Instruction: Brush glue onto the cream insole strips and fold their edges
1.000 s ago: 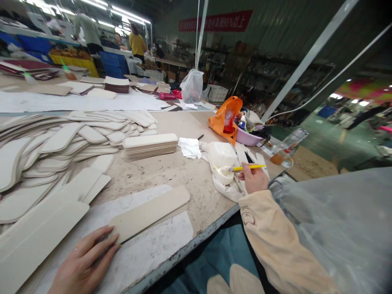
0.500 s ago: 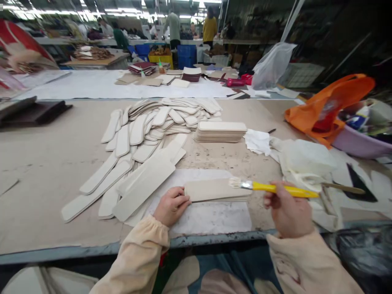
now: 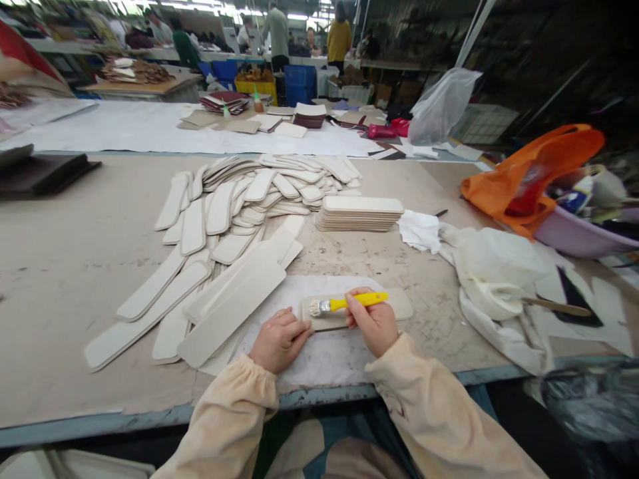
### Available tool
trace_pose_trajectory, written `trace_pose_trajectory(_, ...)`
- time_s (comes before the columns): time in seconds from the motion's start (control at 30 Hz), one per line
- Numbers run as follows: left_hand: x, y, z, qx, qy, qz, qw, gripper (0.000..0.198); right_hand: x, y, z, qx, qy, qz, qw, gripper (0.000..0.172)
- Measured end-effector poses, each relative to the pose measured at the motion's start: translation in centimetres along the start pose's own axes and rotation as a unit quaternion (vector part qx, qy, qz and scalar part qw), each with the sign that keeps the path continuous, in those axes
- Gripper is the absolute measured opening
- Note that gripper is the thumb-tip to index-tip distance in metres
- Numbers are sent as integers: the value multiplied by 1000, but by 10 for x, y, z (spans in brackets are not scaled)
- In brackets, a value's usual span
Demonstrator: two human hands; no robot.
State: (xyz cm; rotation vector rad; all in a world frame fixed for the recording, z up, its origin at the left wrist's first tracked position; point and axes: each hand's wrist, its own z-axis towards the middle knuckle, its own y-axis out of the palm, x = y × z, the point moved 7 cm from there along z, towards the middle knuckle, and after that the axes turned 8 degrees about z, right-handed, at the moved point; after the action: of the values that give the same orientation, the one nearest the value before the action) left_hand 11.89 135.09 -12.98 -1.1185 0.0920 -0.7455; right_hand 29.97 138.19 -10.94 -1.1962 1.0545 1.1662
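Note:
My right hand (image 3: 370,320) grips a paintbrush (image 3: 355,301) with a yellow handle. Its pale bristles touch the left part of a beige, round-cornered strip (image 3: 394,305) that lies on a few others. My left hand (image 3: 281,339) is closed at the left end of that strip, thumb and fingers pinching its edge. Beneath the strips is a white paper sheet (image 3: 344,359). Long cream strips (image 3: 234,309) lie loosely heaped to the left, and a neat stack of similar strips (image 3: 359,214) stands behind the brush.
A white cloth-draped container (image 3: 504,266) with a stick across it stands at right, near a crumpled white tissue (image 3: 420,230). Farther right is a lilac basin (image 3: 582,233) with an orange bag (image 3: 529,179). Dark sheets (image 3: 44,174) lie at far left. People work in the background.
The brush has swept leftward along the strip, from its right end to near my left hand. My left hand stays at the strip's left end.

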Motion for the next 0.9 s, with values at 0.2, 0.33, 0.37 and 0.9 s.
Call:
trace_pose_trajectory(0.2,0,1,1,-3,0,0,1000,13,3,-7,0,3,1,-40,999,31)
trace_pose_trajectory(0.33,0,1,1,2,5,2,1000,11,3,-31,-1,46,15,-53,997,35)
trace_pose_trajectory(0.37,0,1,0,3,6,2,1000,11,4,-40,-1,60,21,-57,996,36)
trace_pose_trajectory(0.9,7,0,5,20,43,26,999,11,8,-172,-12,229,30,-161,959,41)
